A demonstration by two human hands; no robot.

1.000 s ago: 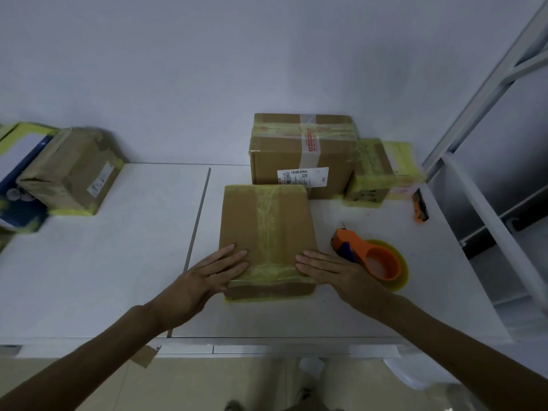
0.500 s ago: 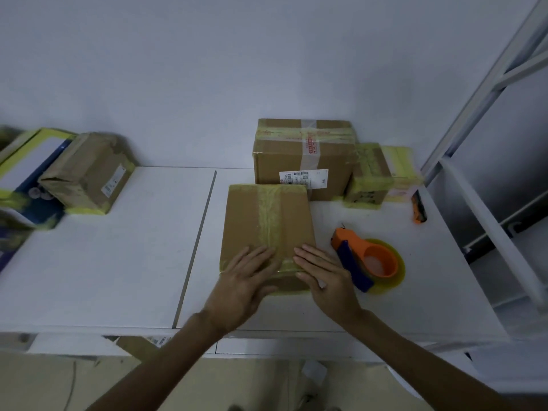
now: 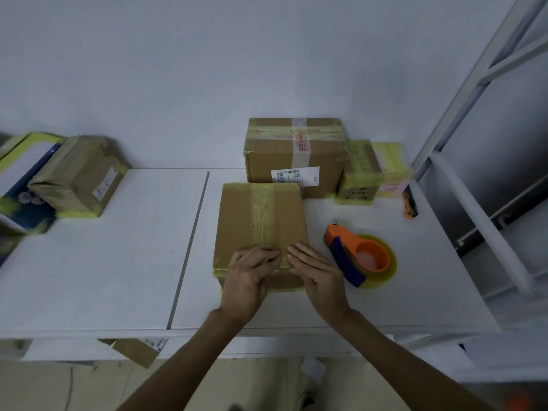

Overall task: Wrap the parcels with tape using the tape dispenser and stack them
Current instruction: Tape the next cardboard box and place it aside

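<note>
A brown cardboard parcel (image 3: 261,221) lies flat on the white table (image 3: 118,262), with a yellowish tape strip down its middle and another across its near edge. My left hand (image 3: 252,277) and my right hand (image 3: 317,271) lie side by side on that near edge, fingers pressing on the tape. The orange and blue tape dispenser (image 3: 358,256) with a yellow tape roll rests on the table just right of the parcel, untouched.
A larger taped box (image 3: 296,155) stands behind the parcel against the wall, with a small yellow-taped box (image 3: 360,173) to its right. An orange cutter (image 3: 410,200) lies far right. Another taped parcel (image 3: 80,176) and a blue-white box (image 3: 20,173) sit at the far left.
Both hands slid inward along the parcel's near taped edge, from its two corners to side by side at the middle. The parcel and dispenser stayed in place.
</note>
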